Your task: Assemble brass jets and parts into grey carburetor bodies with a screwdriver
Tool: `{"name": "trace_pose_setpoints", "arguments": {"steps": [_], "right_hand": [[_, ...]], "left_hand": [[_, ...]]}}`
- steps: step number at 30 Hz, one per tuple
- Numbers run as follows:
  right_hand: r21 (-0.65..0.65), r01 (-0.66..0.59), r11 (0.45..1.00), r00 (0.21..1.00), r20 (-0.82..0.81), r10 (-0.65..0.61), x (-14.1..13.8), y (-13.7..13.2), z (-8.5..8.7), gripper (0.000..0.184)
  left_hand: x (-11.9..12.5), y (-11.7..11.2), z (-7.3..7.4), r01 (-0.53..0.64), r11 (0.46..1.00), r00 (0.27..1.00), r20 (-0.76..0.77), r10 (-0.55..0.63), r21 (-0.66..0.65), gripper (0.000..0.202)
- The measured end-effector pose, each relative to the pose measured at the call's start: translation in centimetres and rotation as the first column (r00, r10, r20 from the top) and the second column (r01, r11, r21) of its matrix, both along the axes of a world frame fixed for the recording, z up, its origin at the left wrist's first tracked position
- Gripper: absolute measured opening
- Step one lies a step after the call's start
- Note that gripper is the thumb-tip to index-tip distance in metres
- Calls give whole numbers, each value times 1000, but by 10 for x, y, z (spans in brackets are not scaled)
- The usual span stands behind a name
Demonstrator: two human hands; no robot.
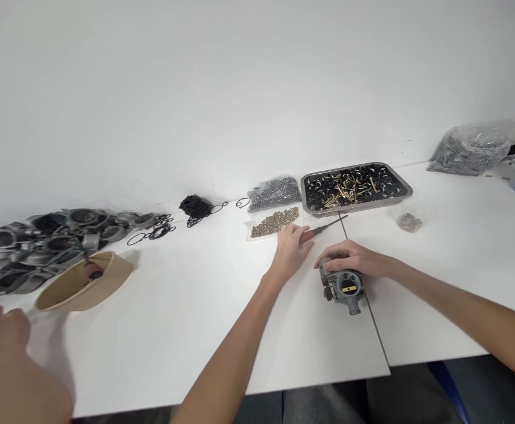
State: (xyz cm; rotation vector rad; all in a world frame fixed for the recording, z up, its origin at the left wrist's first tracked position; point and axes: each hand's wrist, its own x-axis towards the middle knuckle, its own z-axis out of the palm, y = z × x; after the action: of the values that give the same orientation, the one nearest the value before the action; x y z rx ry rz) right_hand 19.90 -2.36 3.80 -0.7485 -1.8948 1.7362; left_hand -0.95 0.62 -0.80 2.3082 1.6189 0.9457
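Currently the right hand [353, 257] cups the carburetor [344, 287]; the left hand [291, 247] lies loosely over the red-handled screwdriver [322, 229], not closed — it may roll away, scattering the brass fittings [275, 221].

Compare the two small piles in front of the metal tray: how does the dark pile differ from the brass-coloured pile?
The dark pile is grey-black and shiny; the brass-coloured pile is dull gold. The dark pile lies farther back, next to the metal tray; the brass-coloured pile lies nearer, just beside the left hand. The dark pile looks heaped higher, while the brass-coloured pile is spread flatter. Both are many tiny pieces on the white table.
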Motion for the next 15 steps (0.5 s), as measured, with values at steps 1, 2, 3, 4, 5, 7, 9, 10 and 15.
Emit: {"name": "trace_pose_setpoints", "arguments": {"steps": [1,2,3,4,5,7,9,10,15], "right_hand": [[24,-7,1000,1000,10,7,0,0,0,24],[46,-16,999,1000,22,15,0,0,0,24],[67,-27,997,999,35,24,0,0,2,25],[94,-35,995,998,48,30,0,0,5,26],[130,-36,991,998,57,29,2,1,10,27],[232,17,973,998,61,-32,11,6,26,29],[346,151,926,983,48,-178,27,12,46,28],[387,225,894,963,53,-265,37,16,55,28],[403,589,700,776,-44,-629,79,27,77,28]], "left_hand": [[0,0,-1,-3,1000,1000,20,3,-17,27],[1,1,0,-5,999,999,48,7,-37,24],[2,1,0,-5,998,996,88,10,-61,20],[3,0,2,-3,996,990,142,15,-85,16],[4,-1,5,-1,994,977,213,24,-109,13],[5,-3,13,14,987,916,399,52,-162,11],[5,-5,24,66,972,788,610,89,-227,18],[3,-5,30,103,964,692,714,106,-244,23],[-20,2,52,99,992,100,992,72,-82,25]]}}
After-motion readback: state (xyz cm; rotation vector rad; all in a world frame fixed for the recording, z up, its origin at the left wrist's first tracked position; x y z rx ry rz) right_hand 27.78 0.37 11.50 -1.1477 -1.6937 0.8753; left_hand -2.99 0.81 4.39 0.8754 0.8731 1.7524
